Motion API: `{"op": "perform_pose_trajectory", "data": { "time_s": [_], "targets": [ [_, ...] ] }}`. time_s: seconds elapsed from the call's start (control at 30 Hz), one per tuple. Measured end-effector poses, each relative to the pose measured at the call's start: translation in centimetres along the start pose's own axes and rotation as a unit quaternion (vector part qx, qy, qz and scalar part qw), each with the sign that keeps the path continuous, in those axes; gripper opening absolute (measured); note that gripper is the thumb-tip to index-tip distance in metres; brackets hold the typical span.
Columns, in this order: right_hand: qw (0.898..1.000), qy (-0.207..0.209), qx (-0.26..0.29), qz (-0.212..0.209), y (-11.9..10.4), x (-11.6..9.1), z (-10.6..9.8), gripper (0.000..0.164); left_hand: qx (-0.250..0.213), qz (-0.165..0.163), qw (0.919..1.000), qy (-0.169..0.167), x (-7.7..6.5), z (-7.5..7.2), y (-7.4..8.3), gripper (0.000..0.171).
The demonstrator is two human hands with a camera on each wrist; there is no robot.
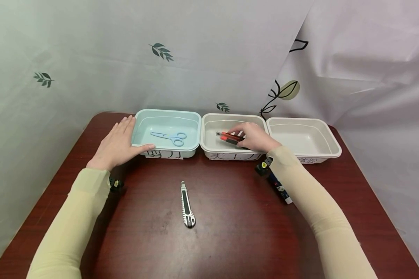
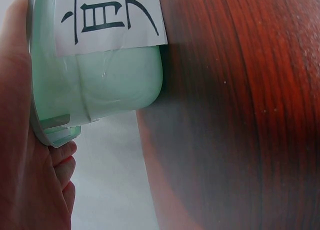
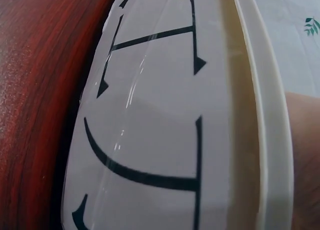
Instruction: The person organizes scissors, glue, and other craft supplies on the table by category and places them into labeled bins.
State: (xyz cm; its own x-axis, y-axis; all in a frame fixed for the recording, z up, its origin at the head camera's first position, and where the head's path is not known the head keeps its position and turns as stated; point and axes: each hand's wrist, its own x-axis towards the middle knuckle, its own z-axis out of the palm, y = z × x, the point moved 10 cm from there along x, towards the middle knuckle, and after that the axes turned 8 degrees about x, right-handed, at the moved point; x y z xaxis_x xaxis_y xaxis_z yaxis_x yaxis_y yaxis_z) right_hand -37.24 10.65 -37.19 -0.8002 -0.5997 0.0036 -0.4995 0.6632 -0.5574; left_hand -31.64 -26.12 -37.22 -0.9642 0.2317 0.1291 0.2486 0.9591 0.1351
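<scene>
My right hand (image 1: 252, 136) reaches into the middle grey-white bin (image 1: 233, 150) and holds a red and black utility knife (image 1: 230, 137) low inside it. In the right wrist view that bin's lettered label (image 3: 155, 99) fills most of the picture, and the knife is hidden. With fingers straight, my left hand (image 1: 116, 142) rests on the left end of a light blue bin (image 1: 166, 112). Blue scissors (image 1: 174, 136) lie in the blue bin. On the table in front of the bins lies a white and black utility knife (image 1: 187, 205), blade end pointing away.
To the right stands another grey-white bin (image 1: 331, 153), side by side with the middle one. Partly under my right forearm lies a small dark blue box (image 1: 280, 189). The dark red wooden table (image 1: 146, 248) ends at a hanging patterned cloth (image 1: 104, 54).
</scene>
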Motion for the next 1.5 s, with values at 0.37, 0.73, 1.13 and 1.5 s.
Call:
{"op": "perform_pose_trajectory", "data": {
  "time_s": [0.37,0.73,1.13,1.5],
  "targets": [
    [0.998,0.023,0.049,0.034,0.4,-0.5,-0.7,0.058,-0.001,-0.001,1.0000,-0.005,0.0,0.3,-0.1,0.118],
    [0.995,0.075,0.059,0.017,-1.2,-1.4,-3.2,0.055,0.001,-0.001,1.0000,-0.005,0.0,0.2,-0.2,0.119],
    [0.989,0.120,0.082,-0.012,-4.0,-3.1,-5.7,0.053,0.002,0.000,1.0000,-0.004,0.1,0.1,-0.1,0.119],
    [0.985,0.150,0.068,-0.045,-6.2,-5.0,-6.5,0.055,-0.001,0.001,1.0000,-0.002,0.0,0.2,0.0,0.119]
  ]
}}
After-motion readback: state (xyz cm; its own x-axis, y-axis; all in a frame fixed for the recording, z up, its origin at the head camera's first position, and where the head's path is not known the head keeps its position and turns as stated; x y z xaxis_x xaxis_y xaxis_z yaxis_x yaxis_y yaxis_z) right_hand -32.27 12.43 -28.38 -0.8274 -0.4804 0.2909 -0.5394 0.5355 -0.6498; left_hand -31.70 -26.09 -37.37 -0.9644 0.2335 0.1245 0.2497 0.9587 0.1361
